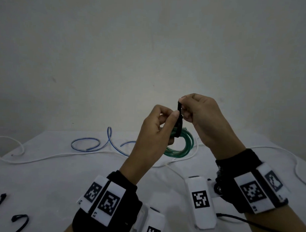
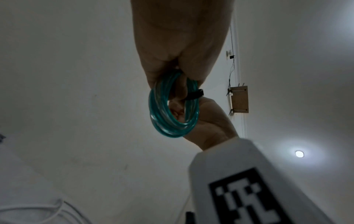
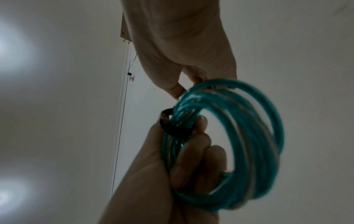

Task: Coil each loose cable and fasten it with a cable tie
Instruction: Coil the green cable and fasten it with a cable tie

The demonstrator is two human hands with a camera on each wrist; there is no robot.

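A coiled green cable (image 1: 187, 147) hangs above the table between my hands. My left hand (image 1: 159, 124) grips it with fingers curled through the loops, as the right wrist view shows: coil (image 3: 258, 136), left hand (image 3: 153, 174). A black cable tie (image 1: 179, 119) is wrapped around the bundle (image 3: 173, 128). My right hand (image 1: 192, 110) pinches the tie's upper end between thumb and fingertips. In the left wrist view the coil (image 2: 164, 121) hangs from my left hand (image 2: 180, 37), with the tie (image 2: 193, 96) beside my right hand (image 2: 209, 124).
On the white-covered table (image 1: 59, 182) a loose blue cable (image 1: 95, 143) curls at the back, and a long white cable (image 1: 43, 157) runs across it. Spare black ties (image 1: 0, 200) (image 1: 20, 222) lie at the near left edge. A wall stands behind.
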